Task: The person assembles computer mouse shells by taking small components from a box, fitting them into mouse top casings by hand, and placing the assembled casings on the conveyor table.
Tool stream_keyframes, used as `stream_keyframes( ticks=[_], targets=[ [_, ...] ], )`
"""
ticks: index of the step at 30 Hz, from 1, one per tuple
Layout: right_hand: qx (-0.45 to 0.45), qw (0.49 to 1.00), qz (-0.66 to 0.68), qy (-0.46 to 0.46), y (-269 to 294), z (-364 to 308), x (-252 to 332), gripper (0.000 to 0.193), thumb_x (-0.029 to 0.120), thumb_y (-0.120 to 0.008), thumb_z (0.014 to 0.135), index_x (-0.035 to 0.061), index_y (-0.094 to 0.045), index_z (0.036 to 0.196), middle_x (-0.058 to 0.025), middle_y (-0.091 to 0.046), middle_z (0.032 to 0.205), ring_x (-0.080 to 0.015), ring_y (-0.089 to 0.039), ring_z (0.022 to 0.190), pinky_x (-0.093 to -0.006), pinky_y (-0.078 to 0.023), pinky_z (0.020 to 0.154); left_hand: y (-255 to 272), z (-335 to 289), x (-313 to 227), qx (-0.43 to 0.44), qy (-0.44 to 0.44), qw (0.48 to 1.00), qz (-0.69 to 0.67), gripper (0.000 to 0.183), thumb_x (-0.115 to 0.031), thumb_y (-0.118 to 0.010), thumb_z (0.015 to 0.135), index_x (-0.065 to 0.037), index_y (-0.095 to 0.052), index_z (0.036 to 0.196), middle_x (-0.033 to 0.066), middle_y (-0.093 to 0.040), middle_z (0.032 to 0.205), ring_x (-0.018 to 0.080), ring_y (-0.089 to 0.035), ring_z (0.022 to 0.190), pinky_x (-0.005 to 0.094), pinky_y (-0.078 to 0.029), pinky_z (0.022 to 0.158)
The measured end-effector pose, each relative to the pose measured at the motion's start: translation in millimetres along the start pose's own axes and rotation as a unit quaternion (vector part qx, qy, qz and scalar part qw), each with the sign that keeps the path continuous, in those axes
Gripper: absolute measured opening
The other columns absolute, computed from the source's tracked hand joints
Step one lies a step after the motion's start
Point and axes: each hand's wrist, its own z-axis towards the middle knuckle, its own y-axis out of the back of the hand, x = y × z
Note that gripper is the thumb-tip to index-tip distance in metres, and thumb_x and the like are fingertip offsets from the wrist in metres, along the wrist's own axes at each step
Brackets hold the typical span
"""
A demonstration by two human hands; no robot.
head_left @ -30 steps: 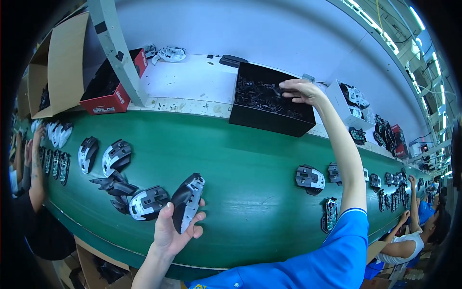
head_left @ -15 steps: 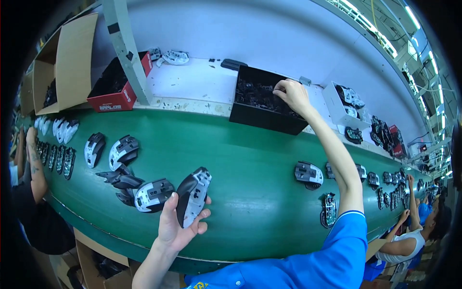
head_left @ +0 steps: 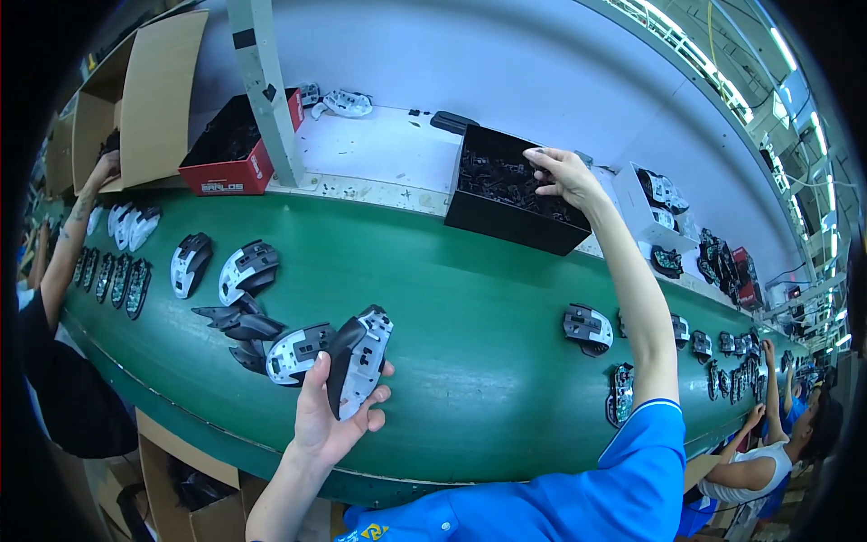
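My left hand grips a mouse shell, its white inner side up and a black side panel toward the thumb. It hangs over the green belt. At the far side, my right hand is above an open black box of small black parts. Its thumb and fingertips are pinched together; whatever is between them is too small to make out. Just left of the held shell lies another grey-and-black mouse shell, beside loose black side panels. Two more shells, one a white-and-black shell, lie farther left.
A red box of black parts and a cardboard carton stand at the far left. Beyond my right arm are a mouse shell, a circuit board and a white box. Co-workers sit at both sides.
My right hand has risen slightly from the parts in the black box. The view has shifted a little. A co-worker's hand at left has moved up to the cardboard carton.
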Motion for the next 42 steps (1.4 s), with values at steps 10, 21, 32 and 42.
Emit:
stream_keyframes(
  ticks=[10,21,32,42],
  targets=[
    [0.239,0.970,0.042,0.019,-80,-143,4,0.047,0.014,-0.051,0.094,-0.0053,-0.033,0.132,-0.0182,-0.057,0.116,-0.0130,-0.061,0.083,-0.0272,-0.058,0.062,-5,-12,1,0.017,0.027,0.998,0.053,0.069,-0.062,-0.025,0.092,-0.008,-0.043,0.131,0.0165,-0.060,0.107,0.0203,-0.063,0.076,0.0322,-0.054,0.048],
    [0.284,0.808,-0.207,0.473,-138,-279,37,0.023,0.013,-0.073,0.067,0.0160,-0.070,0.090,0.0014,-0.058,0.106,-0.0183,-0.050,0.077,-0.0288,-0.045,0.055,-30,-57,12,0.058,0.118,0.981,0.143,0.060,-0.047,-0.046,0.088,0.001,-0.046,0.123,0.0170,-0.059,0.105,0.0266,-0.064,0.092,0.0378,-0.056,0.074],
    [0.133,0.683,-0.368,0.617,-138,-289,19,0.028,0.016,-0.067,0.056,0.0095,-0.068,0.083,-0.0005,-0.062,0.088,-0.0135,-0.049,0.063,-0.0238,-0.042,0.044,-43,-66,15,0.008,0.015,0.901,0.433,0.056,-0.023,-0.055,0.083,-0.003,-0.036,0.133,0.0089,-0.055,0.099,0.0110,-0.051,0.083,0.0269,-0.044,0.067],
    [0.204,0.672,-0.507,0.499,-144,-303,34,0.033,0.014,-0.065,0.060,0.0071,-0.066,0.093,-0.0008,-0.053,0.088,-0.0152,-0.048,0.072,-0.0256,-0.045,0.052,-39,-41,14,0.012,-0.087,0.805,0.587,0.036,-0.008,-0.054,0.081,-0.001,-0.049,0.116,0.0109,-0.060,0.083,0.0136,-0.053,0.070,0.0305,-0.044,0.063]
  ],
)
